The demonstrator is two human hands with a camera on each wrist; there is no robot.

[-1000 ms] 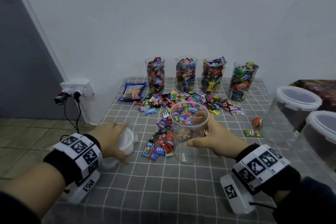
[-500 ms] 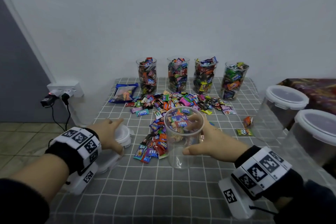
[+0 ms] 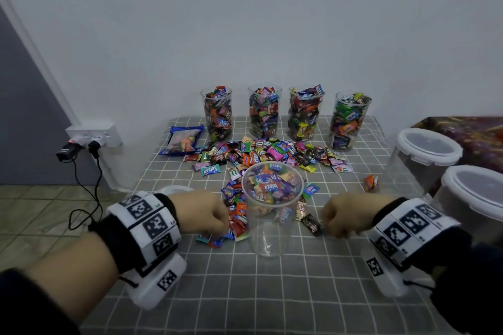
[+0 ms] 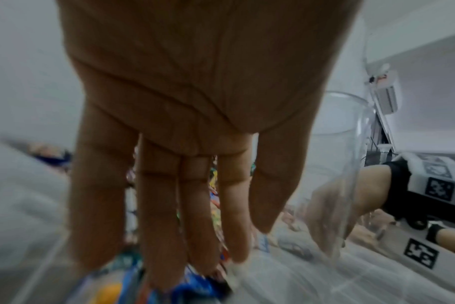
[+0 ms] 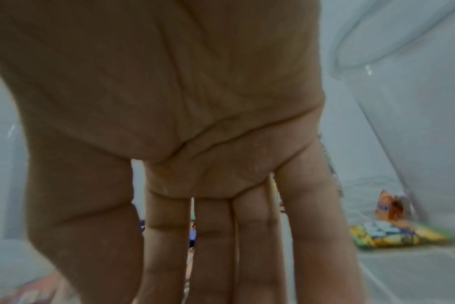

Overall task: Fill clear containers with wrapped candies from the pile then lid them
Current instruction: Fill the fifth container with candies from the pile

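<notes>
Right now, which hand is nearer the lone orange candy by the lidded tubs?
Right. The right hand is just near-left of the orange candy; the left hand is across the empty cup, over the pile.

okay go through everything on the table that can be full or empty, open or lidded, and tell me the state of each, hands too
Front clear container: upright, unlidded, empty.
Four back containers: filled with candies, unlidded.
Two big tubs: lidded, contents unclear.
Candy pile: loose on the table.
Left hand: fingers extended down onto pile candies.
Right hand: fingers extended, holding nothing.
</notes>
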